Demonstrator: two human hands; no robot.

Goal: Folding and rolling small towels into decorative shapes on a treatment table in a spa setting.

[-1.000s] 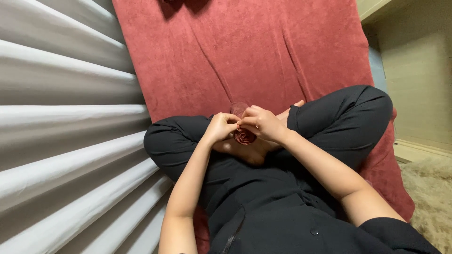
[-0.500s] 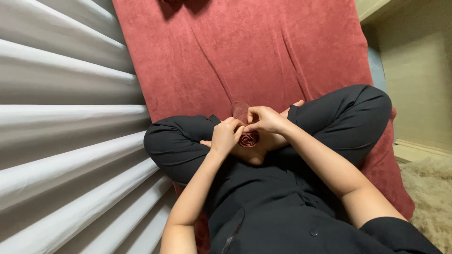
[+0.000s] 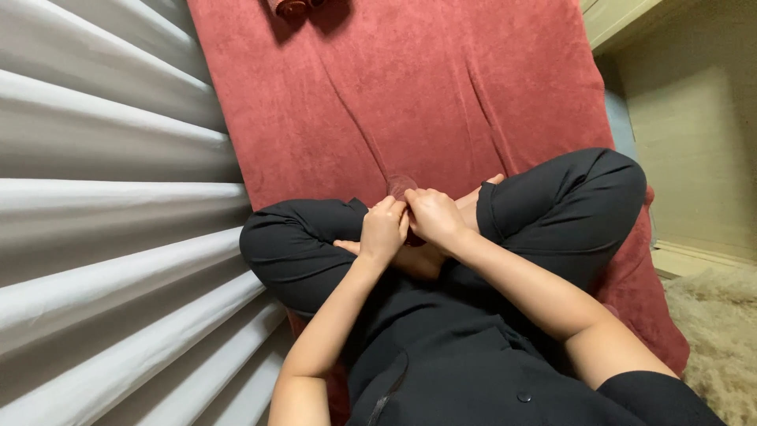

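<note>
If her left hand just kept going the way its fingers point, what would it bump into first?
Probably the dark red rolled strip it already pinches together with the right hand. The left hand points up-right; past the strip lies the red cloth, though depth is unclear.

Red blanket (image 3: 410,95), black trousers (image 3: 568,197) (plain), white curtain (image 3: 102,197)

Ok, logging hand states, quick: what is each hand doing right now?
Left hand: closed on the dark red rolled ribbon, mostly hidden.
Right hand: closed on the same ribbon, fingers pressed against the left hand.
</note>
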